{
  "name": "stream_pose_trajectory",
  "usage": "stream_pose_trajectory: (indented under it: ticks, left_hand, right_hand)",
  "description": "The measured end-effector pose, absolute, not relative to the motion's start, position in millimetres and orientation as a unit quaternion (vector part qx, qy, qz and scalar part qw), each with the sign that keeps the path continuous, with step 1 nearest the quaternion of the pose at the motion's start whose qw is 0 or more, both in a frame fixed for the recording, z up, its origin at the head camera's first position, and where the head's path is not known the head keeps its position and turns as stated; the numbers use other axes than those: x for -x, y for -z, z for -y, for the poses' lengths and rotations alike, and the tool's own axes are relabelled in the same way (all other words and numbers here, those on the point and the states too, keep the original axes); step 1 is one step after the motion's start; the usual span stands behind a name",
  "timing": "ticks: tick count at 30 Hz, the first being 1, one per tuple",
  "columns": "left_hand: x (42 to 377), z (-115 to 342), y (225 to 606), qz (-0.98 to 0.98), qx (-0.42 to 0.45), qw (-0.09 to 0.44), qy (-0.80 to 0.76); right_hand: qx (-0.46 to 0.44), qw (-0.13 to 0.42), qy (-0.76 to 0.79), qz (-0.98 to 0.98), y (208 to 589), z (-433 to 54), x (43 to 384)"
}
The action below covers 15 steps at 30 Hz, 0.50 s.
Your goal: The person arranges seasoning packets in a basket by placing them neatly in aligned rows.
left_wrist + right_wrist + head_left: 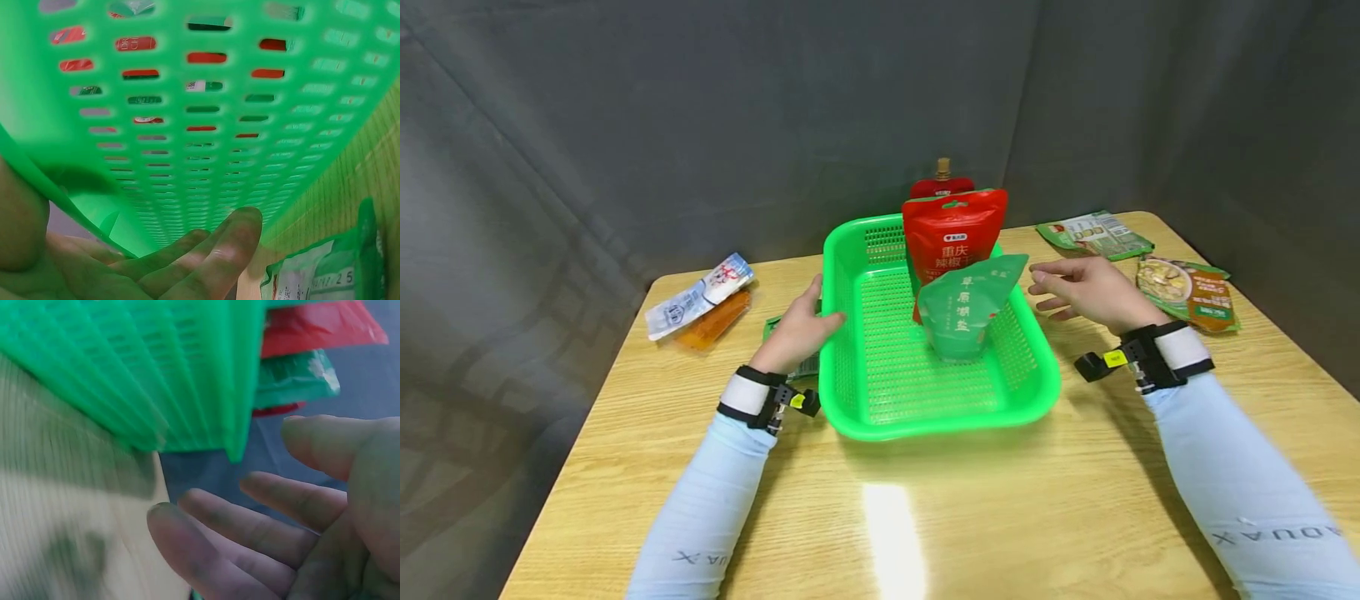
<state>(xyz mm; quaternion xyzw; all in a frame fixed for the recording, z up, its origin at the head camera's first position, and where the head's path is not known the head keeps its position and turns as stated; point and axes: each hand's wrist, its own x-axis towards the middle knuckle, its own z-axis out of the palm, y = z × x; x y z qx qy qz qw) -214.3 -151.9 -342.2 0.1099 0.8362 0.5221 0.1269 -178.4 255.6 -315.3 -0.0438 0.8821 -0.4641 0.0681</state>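
A green plastic basket [880, 432] stands in the middle of the wooden table. My left hand [795, 335] grips its left rim, the thumb over the edge and the fingers along the slotted outer wall. To the right of the basket, my right hand [1090, 293] is held apart from it with fingers loosely spread and nothing in them. Inside the basket, a green pouch of salt [961, 304] leans in front of a red pouch of dried chilli [951, 229]. Behind these shows the top of a red spouted pouch [942, 185].
Left on the table lie a white packet [688, 310] and an orange packet [718, 321]. A green packet [319, 278] lies beside the basket under my left hand. At the right are a green-and-white packet [1093, 233] and a brown food packet [1187, 292]. Grey cloth [737, 125] hangs behind.
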Motion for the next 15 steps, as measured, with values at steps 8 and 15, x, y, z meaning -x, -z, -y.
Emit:
stream_pose_trajectory:
  ticks: [8,15]
  left_hand:
    - [214.4,152.2,341.8,-0.837,-0.112,0.126,-0.521]
    - [214.8,152.7,341.2,-0.84,-0.109,0.129,-0.515]
  right_hand:
    - [0.041,0.087,0.498,-0.862,323.6,-232.0,187.6]
    - [0.047,0.06,0.479,-0.874,329.4,-219.4,192.0]
